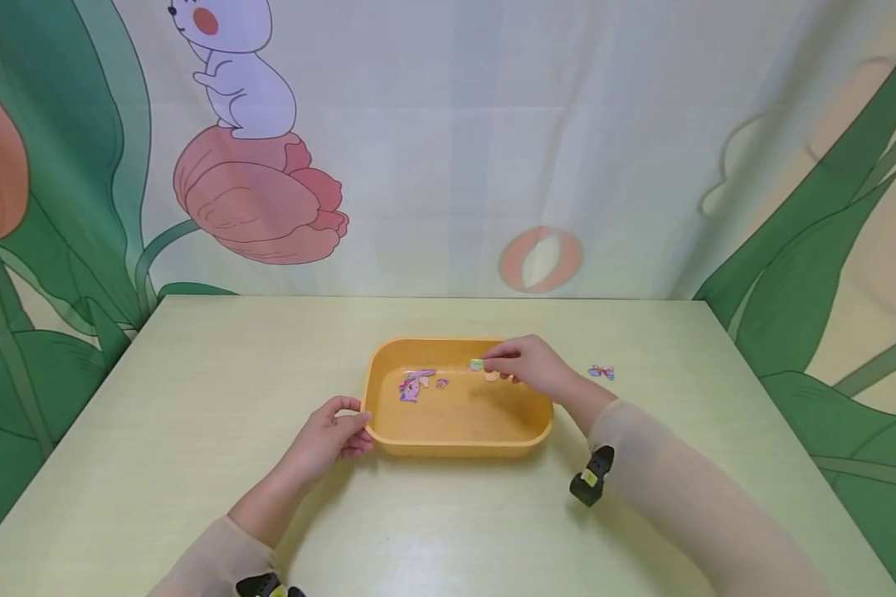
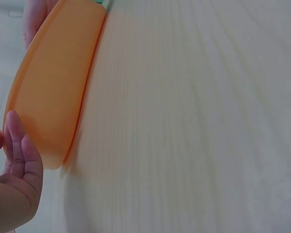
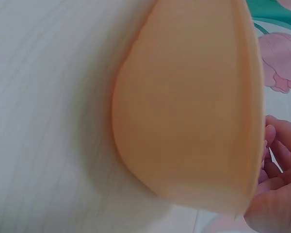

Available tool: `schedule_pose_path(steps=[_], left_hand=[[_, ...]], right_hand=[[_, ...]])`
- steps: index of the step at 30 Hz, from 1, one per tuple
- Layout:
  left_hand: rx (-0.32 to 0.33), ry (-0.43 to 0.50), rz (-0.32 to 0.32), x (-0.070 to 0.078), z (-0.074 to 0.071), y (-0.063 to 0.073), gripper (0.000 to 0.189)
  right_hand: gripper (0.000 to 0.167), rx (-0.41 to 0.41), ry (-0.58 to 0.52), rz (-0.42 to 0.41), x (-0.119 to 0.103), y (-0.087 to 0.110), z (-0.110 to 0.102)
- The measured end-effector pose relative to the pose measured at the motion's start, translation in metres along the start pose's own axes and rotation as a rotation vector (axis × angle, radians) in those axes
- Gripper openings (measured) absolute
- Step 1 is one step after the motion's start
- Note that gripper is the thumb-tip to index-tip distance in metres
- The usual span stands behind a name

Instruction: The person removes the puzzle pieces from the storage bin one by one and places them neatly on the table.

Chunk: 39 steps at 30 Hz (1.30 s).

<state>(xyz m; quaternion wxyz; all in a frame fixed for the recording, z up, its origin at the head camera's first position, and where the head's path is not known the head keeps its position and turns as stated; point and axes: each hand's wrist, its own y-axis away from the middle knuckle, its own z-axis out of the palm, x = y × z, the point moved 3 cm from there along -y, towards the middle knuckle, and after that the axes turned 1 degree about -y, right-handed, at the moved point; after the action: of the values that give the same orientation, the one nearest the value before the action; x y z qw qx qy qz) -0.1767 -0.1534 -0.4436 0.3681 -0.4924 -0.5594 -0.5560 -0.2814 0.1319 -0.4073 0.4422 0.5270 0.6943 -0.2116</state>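
A yellow-orange tray (image 1: 459, 452) stands on the table. My left hand (image 1: 328, 439) grips its left rim, thumb on the rim and fingers outside the wall; the left wrist view shows this hand (image 2: 19, 174) at the tray's end. My right hand (image 1: 530, 365) is over the tray's right part, thumb and fingertips pinching a small flat piece with green on it (image 1: 476, 365). Inside the tray on the left lie a purple pony-like piece (image 1: 409, 390) and a tiny piece (image 1: 442, 383). A pale piece (image 1: 491, 376) shows under the right fingers. The tray wall partly hides the right fingers in the right wrist view.
Another small colourful piece (image 1: 601, 372) lies on the table (image 1: 231, 373) to the right of the tray. Behind the table hangs a printed curtain (image 1: 418, 149) with flowers and leaves.
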Motion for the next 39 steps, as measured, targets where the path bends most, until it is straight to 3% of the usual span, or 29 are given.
schedule_pose_path(steps=[24, 39], left_hand=[[0.019, -0.004, -0.005, -0.001, 0.003, -0.001, 0.02], [0.012, 0.003, -0.013, -0.001, 0.002, -0.002, 0.021]], right_hand=[[0.027, 0.081, -0.017, 0.062, 0.02, 0.021, -0.036], [0.031, 0.107, 0.008, 0.043, 0.037, 0.03, -0.051]])
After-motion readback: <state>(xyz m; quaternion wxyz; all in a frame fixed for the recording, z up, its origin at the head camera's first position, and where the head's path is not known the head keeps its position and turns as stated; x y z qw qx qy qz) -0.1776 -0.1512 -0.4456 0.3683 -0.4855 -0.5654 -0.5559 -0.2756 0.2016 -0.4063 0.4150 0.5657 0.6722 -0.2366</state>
